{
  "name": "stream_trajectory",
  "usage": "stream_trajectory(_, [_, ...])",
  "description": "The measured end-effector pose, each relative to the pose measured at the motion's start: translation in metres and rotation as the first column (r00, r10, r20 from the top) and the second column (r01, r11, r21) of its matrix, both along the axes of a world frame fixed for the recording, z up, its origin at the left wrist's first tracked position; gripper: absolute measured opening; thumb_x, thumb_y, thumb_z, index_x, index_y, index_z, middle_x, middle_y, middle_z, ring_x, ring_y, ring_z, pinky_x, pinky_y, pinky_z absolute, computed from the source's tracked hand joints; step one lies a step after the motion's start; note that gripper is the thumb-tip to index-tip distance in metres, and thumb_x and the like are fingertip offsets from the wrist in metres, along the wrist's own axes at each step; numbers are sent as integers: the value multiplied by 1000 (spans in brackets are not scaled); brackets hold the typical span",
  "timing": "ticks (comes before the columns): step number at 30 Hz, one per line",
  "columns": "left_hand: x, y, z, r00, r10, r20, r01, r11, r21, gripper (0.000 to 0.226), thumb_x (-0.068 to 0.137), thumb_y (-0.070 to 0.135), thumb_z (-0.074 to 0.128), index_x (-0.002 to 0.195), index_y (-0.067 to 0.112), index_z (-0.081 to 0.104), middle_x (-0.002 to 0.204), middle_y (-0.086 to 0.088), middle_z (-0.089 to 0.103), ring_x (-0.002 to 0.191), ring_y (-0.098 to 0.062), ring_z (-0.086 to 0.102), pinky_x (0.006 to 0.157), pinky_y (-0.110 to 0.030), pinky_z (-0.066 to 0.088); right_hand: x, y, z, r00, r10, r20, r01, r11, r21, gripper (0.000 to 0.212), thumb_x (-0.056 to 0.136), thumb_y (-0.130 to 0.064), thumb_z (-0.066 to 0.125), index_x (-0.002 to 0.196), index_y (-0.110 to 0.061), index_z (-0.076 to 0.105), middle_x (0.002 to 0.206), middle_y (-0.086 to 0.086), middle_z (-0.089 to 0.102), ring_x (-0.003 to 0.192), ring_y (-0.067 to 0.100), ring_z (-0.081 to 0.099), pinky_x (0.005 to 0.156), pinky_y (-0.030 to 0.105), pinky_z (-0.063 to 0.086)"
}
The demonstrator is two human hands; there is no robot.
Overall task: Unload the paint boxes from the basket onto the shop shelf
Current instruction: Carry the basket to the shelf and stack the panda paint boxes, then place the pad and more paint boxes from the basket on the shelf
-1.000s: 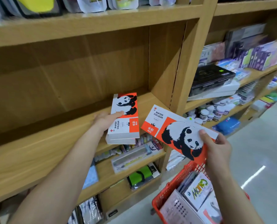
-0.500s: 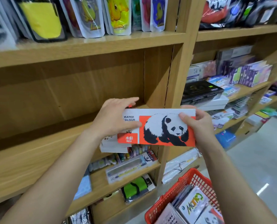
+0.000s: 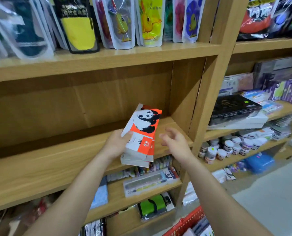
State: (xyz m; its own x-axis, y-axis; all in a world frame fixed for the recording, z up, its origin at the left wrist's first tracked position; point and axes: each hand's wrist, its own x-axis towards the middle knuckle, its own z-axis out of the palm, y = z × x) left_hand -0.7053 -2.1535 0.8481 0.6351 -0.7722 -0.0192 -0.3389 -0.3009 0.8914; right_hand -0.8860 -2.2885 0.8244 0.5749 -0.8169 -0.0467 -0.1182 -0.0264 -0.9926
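A small stack of white-and-orange panda paint boxes (image 3: 141, 133) lies on the wooden shelf (image 3: 60, 160), its near end sticking out over the front edge. My left hand (image 3: 115, 144) grips the stack's left side, thumb on the top box. My right hand (image 3: 174, 142) hovers just right of the stack with fingers spread, holding nothing. The red basket (image 3: 187, 223) shows at the bottom edge with more items inside.
Hanging pouches (image 3: 124, 23) fill the shelf above. A wooden upright (image 3: 208, 92) stands right of the stack. Pens and cases (image 3: 148, 182) lie on the lower shelf. A black case (image 3: 233, 106) and paint jars (image 3: 232, 147) fill the right bay.
The panda box I held in both hands now lies on top of the stack on the shelf. My right hand has let go and drawn back; my left stays on the stack.
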Motion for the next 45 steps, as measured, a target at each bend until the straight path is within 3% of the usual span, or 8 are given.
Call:
stream_trajectory(5, [8, 2, -10, 987, -68, 145, 58, 996, 75, 39, 81, 50, 62, 114, 33, 73, 118, 1, 70, 123, -24, 57, 105, -44, 45, 31, 19, -12, 991, 128, 47, -123, 988, -92, 31, 96, -10, 66, 118, -32, 64, 90, -40, 73, 87, -17, 69, 64, 4, 51])
stream_trajectory(9, [5, -3, -16, 995, -104, 12, 103, 993, 57, 31, 92, 45, 66, 122, 39, 65, 120, 12, 72, 110, -17, 68, 83, -29, 53, 29, 20, -7, 985, 157, 64, -153, 986, -68, 34, 102, -22, 61, 132, -37, 56, 104, -32, 75, 97, -10, 70, 70, 11, 56])
stream_trajectory(16, [-70, 44, -18, 863, 115, 492, 80, 930, -358, 17, 90, 32, 58, 107, 31, 62, 103, 22, 56, 100, -1, 57, 87, -21, 47, -63, 22, -57, 995, -95, 3, 95, 992, -82, 27, 97, -38, 61, 122, -32, 68, 109, -18, 73, 103, -4, 66, 86, 19, 53])
stream_trajectory(24, [-207, 15, -172, 770, -605, 201, 570, 794, 210, 15, 88, 29, 64, 102, 27, 66, 94, 17, 61, 89, -1, 60, 76, -17, 44, -290, 46, -221, 792, -410, -453, 462, 887, 3, 8, 99, -7, 63, 99, -12, 68, 87, 4, 68, 86, 22, 62, 81, 34, 48])
stream_trajectory(30, [-251, -41, -313, 695, -719, 7, 615, 600, 511, 40, 86, 23, 73, 123, 12, 65, 114, -7, 70, 102, -26, 66, 90, -35, 50, -362, 59, -316, 694, -344, -633, 516, 851, 102, 21, 99, -7, 58, 117, -8, 68, 90, -2, 72, 54, -29, 55, 51, -3, 37])
stream_trajectory(33, [-271, -64, -371, 652, -758, -29, 647, 537, 541, 40, 88, 22, 72, 124, 9, 63, 120, -9, 67, 108, -29, 64, 89, -34, 48, -370, 45, -358, 659, -313, -684, 497, 864, 83, 18, 94, -5, 59, 102, -16, 71, 72, -25, 69, 53, -22, 59, 52, 0, 37])
stream_trajectory(39, [-341, -119, -467, 548, -833, -78, 736, 435, 519, 52, 94, 36, 63, 142, 20, 51, 141, -1, 57, 126, -25, 54, 99, -38, 47, -391, 20, -421, 400, -632, -664, 704, 675, -219, 45, 85, -34, 57, 119, -9, 69, 112, 14, 68, 105, 33, 65, 90, 40, 51])
stream_trajectory(45, [-401, -176, -533, 514, -857, -22, 694, 401, 599, 85, 88, 51, 65, 157, 21, 25, 151, -12, 47, 135, -36, 44, 104, -49, 44, -383, 55, -473, 468, -740, -483, 791, 595, -145, 53, 101, -12, 50, 152, -20, 37, 140, -12, 55, 128, 10, 54, 105, 31, 45])
